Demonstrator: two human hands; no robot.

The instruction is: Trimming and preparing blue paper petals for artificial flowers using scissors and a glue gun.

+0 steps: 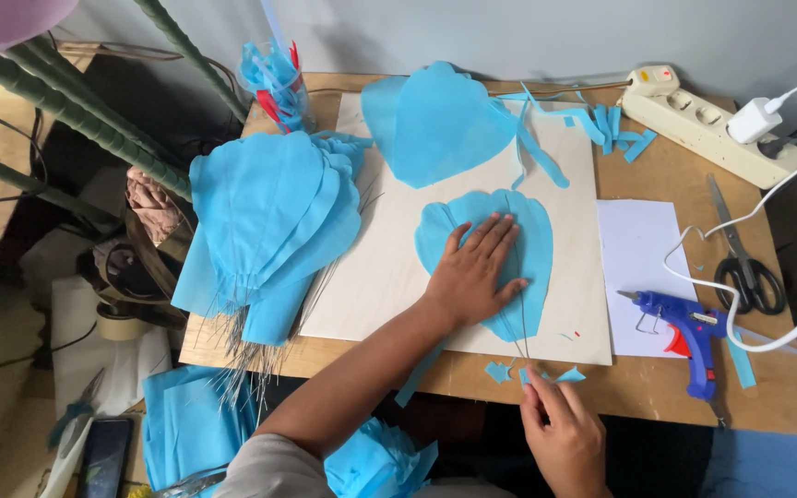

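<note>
Pressing flat with fingers spread, the left hand pins a light-blue petal-shaped fabric piece on the pale wooden board. The right hand pinches the thin wire stem at the petal's base near the table edge.

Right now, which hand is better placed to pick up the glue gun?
The right hand. It sits at the table's near edge pinching the thin wire, closer to the blue glue gun. The left hand is pressed flat on the blue petal, holding it down.
</note>
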